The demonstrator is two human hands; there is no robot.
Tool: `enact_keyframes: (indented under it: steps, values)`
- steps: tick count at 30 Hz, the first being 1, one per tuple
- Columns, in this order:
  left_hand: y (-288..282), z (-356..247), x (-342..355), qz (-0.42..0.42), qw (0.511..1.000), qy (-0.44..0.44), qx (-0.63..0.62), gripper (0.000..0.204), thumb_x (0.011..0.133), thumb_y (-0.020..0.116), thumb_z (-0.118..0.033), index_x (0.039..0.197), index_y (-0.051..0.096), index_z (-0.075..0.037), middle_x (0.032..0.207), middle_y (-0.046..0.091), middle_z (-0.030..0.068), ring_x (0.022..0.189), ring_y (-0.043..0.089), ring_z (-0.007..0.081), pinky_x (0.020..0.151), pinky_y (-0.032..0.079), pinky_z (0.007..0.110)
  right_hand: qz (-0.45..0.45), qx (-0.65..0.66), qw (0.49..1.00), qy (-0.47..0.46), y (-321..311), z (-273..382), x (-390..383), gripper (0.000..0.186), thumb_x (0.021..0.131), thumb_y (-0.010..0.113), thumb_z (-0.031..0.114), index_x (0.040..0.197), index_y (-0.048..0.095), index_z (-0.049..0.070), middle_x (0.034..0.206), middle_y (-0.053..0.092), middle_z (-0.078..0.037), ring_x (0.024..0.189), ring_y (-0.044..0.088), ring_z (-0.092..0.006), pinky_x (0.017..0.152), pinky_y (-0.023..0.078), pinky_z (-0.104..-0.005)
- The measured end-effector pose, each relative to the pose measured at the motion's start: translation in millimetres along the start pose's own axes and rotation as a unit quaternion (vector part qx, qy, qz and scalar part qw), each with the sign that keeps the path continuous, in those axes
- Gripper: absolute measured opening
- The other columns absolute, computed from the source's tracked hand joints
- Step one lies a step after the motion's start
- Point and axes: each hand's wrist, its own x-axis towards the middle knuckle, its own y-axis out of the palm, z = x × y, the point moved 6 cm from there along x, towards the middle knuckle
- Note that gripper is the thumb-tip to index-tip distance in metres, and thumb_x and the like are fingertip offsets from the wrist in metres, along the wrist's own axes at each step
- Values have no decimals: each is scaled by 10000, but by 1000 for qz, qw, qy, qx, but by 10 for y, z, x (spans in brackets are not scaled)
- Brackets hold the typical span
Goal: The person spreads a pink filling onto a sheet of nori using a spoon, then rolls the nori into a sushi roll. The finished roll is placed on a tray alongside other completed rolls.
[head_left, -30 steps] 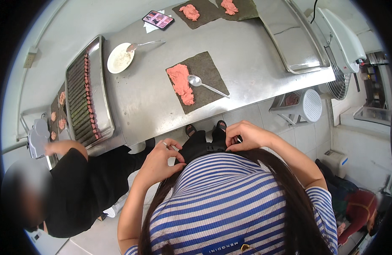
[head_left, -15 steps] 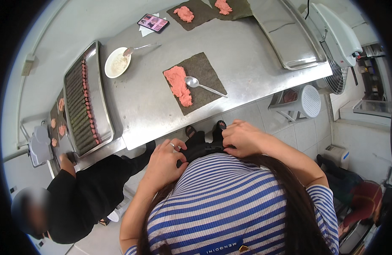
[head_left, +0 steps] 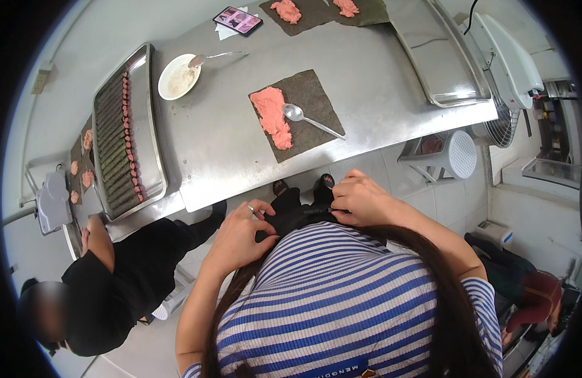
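My left hand (head_left: 247, 230), with a ring on it, pinches at a black waistband (head_left: 303, 214) below my striped top. My right hand (head_left: 354, 201) grips the same waistband on the other side, fingers curled. Beyond them on the steel table (head_left: 209, 157) lies a square dark seaweed sheet (head_left: 319, 101) with pink paste (head_left: 269, 110) along its left part and a metal spoon (head_left: 294, 113) resting on it. A white bowl (head_left: 177, 82) with pale contents and a spoon sits further left.
A tray of seaweed rolls (head_left: 111, 145) fills the table's left; an empty tray (head_left: 439, 57) lies right. A phone (head_left: 237, 19) and more pasted sheets are at the back. A stool (head_left: 455, 154) stands below. A co-worker (head_left: 102, 290) is at left, another person (head_left: 530, 296) at lower right.
My right hand has risen slightly along the waistband, fingers more curled. The co-worker's hand at left has moved lower toward the table end. The things on the table lie as before.
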Motion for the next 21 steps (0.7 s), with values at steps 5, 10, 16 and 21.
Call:
enact_keyframes:
  steps: [5, 10, 16, 21]
  values:
    - [-24, -33, 4, 7, 999, 13, 34, 119, 697, 739, -172, 775, 744, -83, 1122, 594, 31, 995, 554, 206, 891, 447, 367, -27, 3, 999, -21, 4, 34, 54, 150, 759, 655, 204, 678, 673, 79, 755, 594, -42, 798, 597, -203, 893, 395, -355]
    - [45, -9, 60, -31, 989, 52, 134, 73, 693, 679, -139, 694, 709, -73, 1086, 581, 3, 973, 545, 179, 835, 430, 345, 4, -1, 1000, -26, 66, 58, 170, 162, 767, 623, 174, 661, 669, 62, 741, 591, -58, 804, 591, -207, 921, 360, -369]
    - [174, 97, 96, -42, 983, 65, 168, 72, 688, 658, -122, 670, 695, -63, 1057, 578, -3, 956, 541, 170, 822, 422, 337, 21, -3, 998, -56, 191, 39, 224, 160, 764, 609, 171, 667, 677, 64, 744, 585, -63, 827, 583, -207, 926, 340, -383]
    - [118, 184, 122, 23, 998, 64, 10, 64, 707, 687, -106, 740, 718, -61, 1073, 585, 16, 992, 548, 205, 872, 435, 350, 76, 110, 991, -11, 188, -187, 51, 107, 774, 695, 148, 850, 705, 73, 826, 593, -37, 861, 581, -194, 977, 336, -421]
